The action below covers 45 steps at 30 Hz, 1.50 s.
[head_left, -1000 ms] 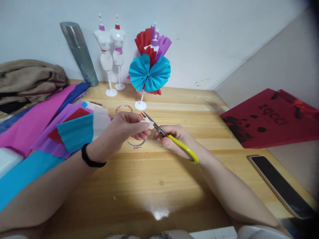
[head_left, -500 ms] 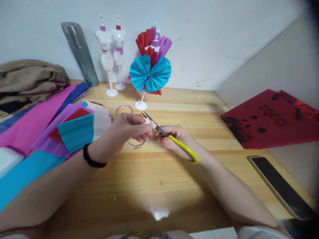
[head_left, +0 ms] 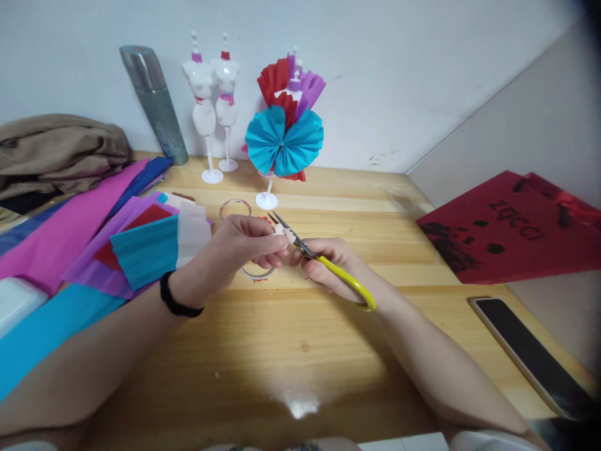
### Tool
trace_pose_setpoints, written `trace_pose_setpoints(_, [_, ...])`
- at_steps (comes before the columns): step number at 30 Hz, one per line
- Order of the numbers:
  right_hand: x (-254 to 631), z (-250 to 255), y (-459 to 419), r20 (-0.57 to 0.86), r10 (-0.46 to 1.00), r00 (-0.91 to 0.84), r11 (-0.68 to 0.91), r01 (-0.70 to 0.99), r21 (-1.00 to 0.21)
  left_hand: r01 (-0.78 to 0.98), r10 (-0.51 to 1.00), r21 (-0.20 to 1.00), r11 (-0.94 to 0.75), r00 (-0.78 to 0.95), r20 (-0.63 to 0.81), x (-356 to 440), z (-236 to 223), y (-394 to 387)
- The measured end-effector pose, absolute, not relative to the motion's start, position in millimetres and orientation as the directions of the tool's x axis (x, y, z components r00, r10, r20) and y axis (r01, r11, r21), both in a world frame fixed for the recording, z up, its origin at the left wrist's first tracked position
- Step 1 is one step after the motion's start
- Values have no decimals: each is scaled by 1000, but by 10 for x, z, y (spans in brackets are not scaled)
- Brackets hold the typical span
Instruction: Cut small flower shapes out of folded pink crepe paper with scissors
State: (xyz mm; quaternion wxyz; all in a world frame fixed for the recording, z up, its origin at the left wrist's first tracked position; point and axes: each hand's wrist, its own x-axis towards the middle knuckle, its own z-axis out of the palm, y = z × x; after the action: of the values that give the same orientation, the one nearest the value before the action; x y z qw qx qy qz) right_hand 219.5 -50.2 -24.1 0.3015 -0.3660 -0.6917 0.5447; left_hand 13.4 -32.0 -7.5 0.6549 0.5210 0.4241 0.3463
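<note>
Between thumb and fingers, my left hand (head_left: 248,243) pinches a small white piece of paper (head_left: 282,232). My right hand (head_left: 327,258) grips a pair of scissors with yellow handles (head_left: 345,279), whose slightly parted blades point up and left against the paper. Both hands are close together above the wooden table. Behind and below my left hand lie two rings that look like tape rolls, the far one (head_left: 235,207) partly covered. Beyond the hands stands a small mannequin (head_left: 267,200) dressed in pleated red, purple and blue paper (head_left: 284,141).
Two bare white mannequins (head_left: 204,119) and a leaning thermos (head_left: 157,106) stand along the wall. Coloured crepe paper sheets (head_left: 145,247) and brown cloth (head_left: 61,150) pile up at left. At right are a red gift bag (head_left: 507,232) and a phone (head_left: 521,351).
The whole view has shifted very slightly, so everything sits a little lower. My hands, the paper and the scissors keep nearly the same pose.
</note>
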Motion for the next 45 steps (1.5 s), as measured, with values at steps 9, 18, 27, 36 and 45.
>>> trace_pose_setpoints(9, [2193, -249, -504, 24, 835, -550, 138, 166, -976, -13, 904, 978, 207, 386, -186, 138, -65, -323])
trace_pose_setpoints(18, [2181, -213, -511, 17, 835, -549, 140, 181, -973, 31, 922, 986, 162, 350, -162, 141, -28, -314])
trace_pose_setpoints(27, [2152, -186, -514, 27, 844, -536, 151, 189, -970, 45, 925, 990, 136, 351, -143, 124, -14, -322])
trace_pose_setpoints(36, [2189, -232, -501, 29, 849, -528, 169, 219, -961, 46, 929, 989, 140, 339, -147, 132, 16, -304])
trace_pose_setpoints(45, [2167, -189, -495, 38, 854, -518, 174, 216, -961, 11, 932, 988, 155, 329, -150, 123, 48, -308])
